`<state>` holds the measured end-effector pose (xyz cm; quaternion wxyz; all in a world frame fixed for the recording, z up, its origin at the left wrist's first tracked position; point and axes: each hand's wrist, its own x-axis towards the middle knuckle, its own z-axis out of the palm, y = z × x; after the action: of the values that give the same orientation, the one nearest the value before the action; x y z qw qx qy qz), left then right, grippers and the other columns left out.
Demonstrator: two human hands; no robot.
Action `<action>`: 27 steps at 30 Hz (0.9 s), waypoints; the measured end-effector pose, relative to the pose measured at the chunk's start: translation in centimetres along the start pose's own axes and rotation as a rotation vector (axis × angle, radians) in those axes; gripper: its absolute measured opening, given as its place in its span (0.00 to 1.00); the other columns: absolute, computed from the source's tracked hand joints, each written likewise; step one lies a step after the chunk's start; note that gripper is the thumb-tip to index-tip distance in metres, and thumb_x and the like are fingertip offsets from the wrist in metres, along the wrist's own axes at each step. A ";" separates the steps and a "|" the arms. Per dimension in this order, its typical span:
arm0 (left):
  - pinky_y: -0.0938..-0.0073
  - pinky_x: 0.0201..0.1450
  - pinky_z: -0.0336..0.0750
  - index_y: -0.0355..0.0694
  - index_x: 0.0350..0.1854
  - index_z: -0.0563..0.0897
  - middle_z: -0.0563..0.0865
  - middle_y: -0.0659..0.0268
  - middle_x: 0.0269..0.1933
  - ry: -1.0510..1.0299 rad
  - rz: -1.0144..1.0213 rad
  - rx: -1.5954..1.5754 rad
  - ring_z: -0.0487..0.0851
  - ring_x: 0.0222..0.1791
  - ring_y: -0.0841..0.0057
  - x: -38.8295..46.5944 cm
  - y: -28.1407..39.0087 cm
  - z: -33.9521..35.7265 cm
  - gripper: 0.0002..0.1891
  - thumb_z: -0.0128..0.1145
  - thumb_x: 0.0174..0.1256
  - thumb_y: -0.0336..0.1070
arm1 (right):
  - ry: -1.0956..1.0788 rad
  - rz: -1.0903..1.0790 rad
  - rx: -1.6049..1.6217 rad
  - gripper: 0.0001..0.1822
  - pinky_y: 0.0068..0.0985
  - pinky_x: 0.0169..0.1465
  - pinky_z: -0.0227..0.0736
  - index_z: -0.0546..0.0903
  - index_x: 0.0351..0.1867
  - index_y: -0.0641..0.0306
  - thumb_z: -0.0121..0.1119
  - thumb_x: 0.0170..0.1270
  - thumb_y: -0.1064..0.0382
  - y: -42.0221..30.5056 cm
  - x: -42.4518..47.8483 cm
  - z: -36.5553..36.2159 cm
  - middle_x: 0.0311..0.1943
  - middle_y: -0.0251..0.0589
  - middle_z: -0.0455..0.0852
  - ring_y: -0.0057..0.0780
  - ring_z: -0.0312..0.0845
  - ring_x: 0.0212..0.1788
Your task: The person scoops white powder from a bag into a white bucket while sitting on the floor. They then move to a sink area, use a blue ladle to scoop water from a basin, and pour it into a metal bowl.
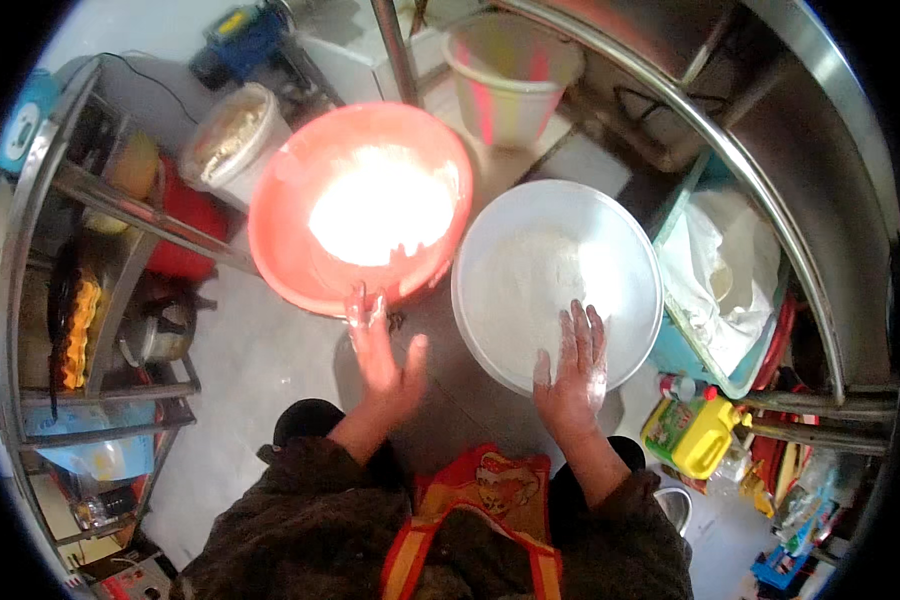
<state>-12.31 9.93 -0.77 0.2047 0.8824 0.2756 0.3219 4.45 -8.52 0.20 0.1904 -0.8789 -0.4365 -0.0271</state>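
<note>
My left hand (382, 352) is spread at the near rim of a red plastic basin (289, 259), with wet-looking, whitened fingertips. A glaring white mass (382, 210) lies in the basin; glare hides what it is. To the right stands a round pale metal basin (525, 300) with a thin whitish layer on its bottom. Over its near rim, fingers apart and dusted white, is my right hand (576, 375); whether it touches the metal cannot be told. Neither hand holds anything.
A white bucket (244, 142) and a striped bin (506, 90) stand beyond the basins. At right are a teal crate (682, 345) with a white liner (709, 262), a yellow jug (694, 439) and a curved metal rail (750, 165). A metal shelf rack (105, 435) borders the left.
</note>
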 end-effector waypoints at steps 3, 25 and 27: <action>0.46 0.74 0.51 0.26 0.69 0.62 0.58 0.38 0.72 -0.057 -0.134 0.042 0.55 0.74 0.41 1.0 -1.6 -0.5 0.29 0.52 0.69 0.33 | -0.113 0.006 -0.057 0.32 0.46 0.76 0.50 0.64 0.70 0.70 0.54 0.65 0.60 -0.1 0.3 -0.4 0.74 0.51 0.56 0.53 0.49 0.76; 0.43 0.68 0.59 0.35 0.56 0.75 0.76 0.46 0.55 -0.460 -0.185 0.007 0.71 0.60 0.45 -8.3 10.9 -20.2 0.16 0.53 0.68 0.32 | -0.255 0.250 0.365 0.32 0.46 0.73 0.56 0.64 0.69 0.68 0.56 0.66 0.57 -11.0 4.7 -24.0 0.72 0.54 0.58 0.55 0.54 0.72; 0.45 0.66 0.63 0.34 0.56 0.75 0.78 0.45 0.53 -0.478 -0.193 -0.001 0.73 0.57 0.46 -6.9 13.4 -23.1 0.16 0.53 0.68 0.34 | -0.243 0.312 0.441 0.31 0.43 0.72 0.59 0.65 0.69 0.68 0.56 0.66 0.59 -11.8 4.9 -29.7 0.70 0.55 0.61 0.54 0.58 0.70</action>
<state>-27.71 -0.32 19.71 0.2939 0.9030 0.3021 0.0835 1.82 -9.00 32.43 0.3248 -0.8697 -0.3111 0.2035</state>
